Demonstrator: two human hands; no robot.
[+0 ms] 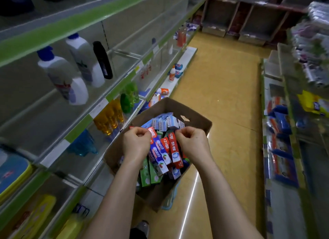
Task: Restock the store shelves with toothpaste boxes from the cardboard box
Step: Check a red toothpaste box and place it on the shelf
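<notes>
An open cardboard box sits in the aisle beside the left shelving, full of toothpaste boxes in red, blue, green and pale blue. My left hand is curled over the top end of a red-and-blue toothpaste box. My right hand pinches the top end of a red toothpaste box. Both boxes stand on end inside the carton. Small pale blue boxes fill its far end. A few toothpaste boxes lie on the low left shelf just beyond the carton.
The green-edged left shelves hold white bottles, a black bottle, amber bottles and green bottles. Packaged goods fill the right shelving. The yellow aisle floor runs ahead to brown cubbies. My shoe is below.
</notes>
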